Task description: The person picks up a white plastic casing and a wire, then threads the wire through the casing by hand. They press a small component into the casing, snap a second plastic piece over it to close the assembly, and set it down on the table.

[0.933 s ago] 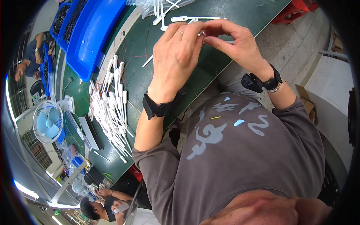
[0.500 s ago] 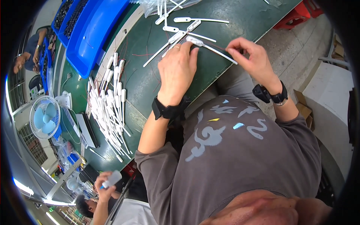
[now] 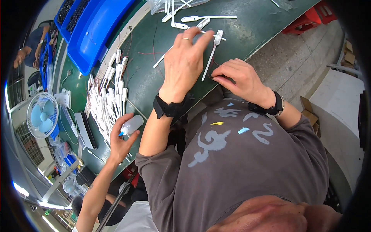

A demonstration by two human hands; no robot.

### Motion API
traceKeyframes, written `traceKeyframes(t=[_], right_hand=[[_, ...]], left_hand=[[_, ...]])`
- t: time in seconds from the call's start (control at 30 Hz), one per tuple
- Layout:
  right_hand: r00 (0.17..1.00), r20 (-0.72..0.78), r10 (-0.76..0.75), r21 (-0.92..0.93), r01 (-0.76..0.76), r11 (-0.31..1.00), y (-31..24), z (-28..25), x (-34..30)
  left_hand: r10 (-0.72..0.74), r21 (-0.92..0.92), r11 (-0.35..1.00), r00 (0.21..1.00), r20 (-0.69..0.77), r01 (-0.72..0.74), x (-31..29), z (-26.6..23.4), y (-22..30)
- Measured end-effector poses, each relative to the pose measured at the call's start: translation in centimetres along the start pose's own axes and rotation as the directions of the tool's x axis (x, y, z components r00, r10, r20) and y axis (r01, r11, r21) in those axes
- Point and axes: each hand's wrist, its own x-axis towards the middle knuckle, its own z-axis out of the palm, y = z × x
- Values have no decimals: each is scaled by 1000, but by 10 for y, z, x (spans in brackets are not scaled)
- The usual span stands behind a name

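Observation:
A white plastic piece with an oval head and a long thin stick lies on the green table, its stick pointing toward me. Beside it is my left hand, thumb and fingers apart, reaching over other white stick pieces. Those fingers partly cover a second oval head. My right hand, at the table's near edge, has its thumb and forefinger pinched together. A thin reddish wire runs from near the first piece toward this pinch. Another white stick piece lies flat beyond my left hand.
A heap of white stick pieces with thin wires covers the table's left. A co-worker's hand holds a translucent bottle with a blue tip there. Blue trays stand farther back, near a fan. Red stools stand at far right.
The white piece has swung so its stick points toward me. My left hand has let go of it; my right hand has moved nearer and left. The co-worker's bottle has come up over the heap.

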Motion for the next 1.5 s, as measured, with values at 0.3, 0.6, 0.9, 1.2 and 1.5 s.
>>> traceKeyframes(t=[0.3, 0.6, 0.9, 1.2, 1.5], right_hand=[[999, 54, 7, 88, -12, 996, 10, -20, 18], [988, -131, 77, 1, -78, 997, 50, -41, 27], [983, 129, -133, -311, 167, 936, 57, -55, 21], [965, 56, -255, -168, 261, 951, 32, -52, 62], [922, 244, -300, -186, 348, 919, 64, -41, 64]], left_hand=[[256, 45, 965, 964, 69, -259, -3, -8, -15], [-54, -98, 993, 983, 175, 72, -15, -15, 21], [109, 53, 989, 915, 388, -140, -30, -9, 52], [275, 65, 948, 902, 334, -313, -56, -13, 41], [241, 39, 964, 930, 277, -261, -67, -14, 48]])
